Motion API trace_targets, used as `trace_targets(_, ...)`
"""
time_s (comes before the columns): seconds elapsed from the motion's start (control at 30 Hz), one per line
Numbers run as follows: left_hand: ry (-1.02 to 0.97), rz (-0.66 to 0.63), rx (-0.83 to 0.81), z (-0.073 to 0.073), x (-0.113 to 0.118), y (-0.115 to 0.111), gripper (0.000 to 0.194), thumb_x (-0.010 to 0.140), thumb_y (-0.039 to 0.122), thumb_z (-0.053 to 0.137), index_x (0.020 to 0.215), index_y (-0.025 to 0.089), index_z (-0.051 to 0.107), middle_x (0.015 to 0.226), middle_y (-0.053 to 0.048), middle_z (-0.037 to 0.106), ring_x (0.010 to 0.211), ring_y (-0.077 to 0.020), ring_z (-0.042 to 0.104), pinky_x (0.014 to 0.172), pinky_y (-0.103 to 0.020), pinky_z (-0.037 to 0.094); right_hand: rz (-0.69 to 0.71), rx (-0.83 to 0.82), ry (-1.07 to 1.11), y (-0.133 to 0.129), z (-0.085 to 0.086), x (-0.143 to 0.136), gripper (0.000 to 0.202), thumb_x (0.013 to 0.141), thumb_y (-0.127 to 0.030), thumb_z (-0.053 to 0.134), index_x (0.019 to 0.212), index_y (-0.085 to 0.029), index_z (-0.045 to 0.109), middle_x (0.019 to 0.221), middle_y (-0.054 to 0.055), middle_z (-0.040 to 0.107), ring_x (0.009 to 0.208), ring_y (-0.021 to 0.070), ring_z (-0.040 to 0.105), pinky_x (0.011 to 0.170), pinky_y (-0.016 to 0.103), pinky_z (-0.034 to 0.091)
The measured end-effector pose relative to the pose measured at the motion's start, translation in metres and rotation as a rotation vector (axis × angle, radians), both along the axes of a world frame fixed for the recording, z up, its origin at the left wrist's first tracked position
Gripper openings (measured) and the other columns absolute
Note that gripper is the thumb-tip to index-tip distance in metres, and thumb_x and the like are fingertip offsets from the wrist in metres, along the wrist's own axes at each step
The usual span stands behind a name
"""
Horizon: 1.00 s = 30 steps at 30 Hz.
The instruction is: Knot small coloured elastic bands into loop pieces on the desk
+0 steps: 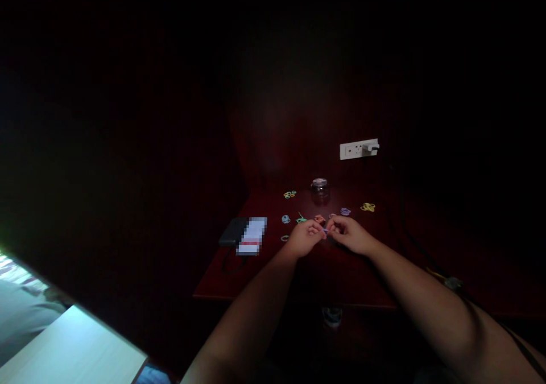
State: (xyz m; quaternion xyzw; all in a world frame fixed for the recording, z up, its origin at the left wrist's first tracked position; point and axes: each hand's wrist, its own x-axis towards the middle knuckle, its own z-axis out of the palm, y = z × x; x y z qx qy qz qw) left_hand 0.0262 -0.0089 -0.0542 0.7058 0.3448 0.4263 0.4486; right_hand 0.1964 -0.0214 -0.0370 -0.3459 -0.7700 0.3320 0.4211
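My left hand (306, 237) and my right hand (348, 235) meet over the dark red table, their fingertips pinched together. Between them is a small purple hair tie (325, 230), mostly covered by the fingers. Just beyond my hands lie small heaps of hair ties: orange ones (319, 219), green ones (301, 218), blue ones (285, 219) and purple ones (345, 211). A pink one (333, 216) shows partly behind my right hand. Beside my left hand rests a pale hair tie (285, 238). Yellow ones (367, 207) lie farther right.
Behind the heaps stands a clear lidded jar (319, 189), with yellow and green hair ties (290, 194) to its left. A black case (232, 232) and a blurred white item (252, 236) lie at left. The back wall has a socket (358, 149) with a plug. A dark cable runs at right.
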Motion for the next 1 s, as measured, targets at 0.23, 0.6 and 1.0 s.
trace_targets(0.23, 0.025, 0.036, -0.003, 0.006, 0.000, -0.007, 0.015, 0.068, 0.023, 0.063, 0.072, 0.009, 0.057, 0.066, -0.005, 0.063, 0.056, -0.0088, 0.054, 0.054, -0.019, 0.039, -0.121, 0.064, -0.004, -0.004, 0.004, 0.000, 0.016, 0.075, -0.031, 0.055, 0.070, -0.016, 0.054, 0.056, -0.002, 0.047, 0.049, 0.0080, 0.038, 0.046, 0.020, 0.031)
trace_targets(0.6, 0.123, -0.002, -0.011, 0.009, 0.000, -0.003, 0.013, 0.070, 0.025, 0.058, 0.071, 0.012, 0.056, 0.065, -0.004, 0.062, 0.054, -0.0084, 0.051, 0.051, -0.019, 0.035, -0.772, -0.055, 0.812, 0.054, 0.048, 0.067, 0.017, 0.063, -0.030, 0.060, 0.072, -0.017, 0.054, 0.052, -0.003, 0.051, 0.042, 0.0091, 0.048, 0.039, 0.020, 0.037)
trace_targets(1.0, 0.195, -0.008, -0.002, 0.009, -0.001, 0.000, 0.016, 0.073, 0.029, 0.056, 0.073, 0.013, 0.056, 0.068, -0.004, 0.062, 0.057, -0.0093, 0.050, 0.053, -0.020, 0.036, -0.714, -0.046, 0.152, 0.090, -0.003, 0.070, 0.016, 0.064, -0.029, 0.058, 0.067, -0.014, 0.061, 0.056, 0.001, 0.059, 0.047, 0.0094, 0.049, 0.044, 0.019, 0.036)
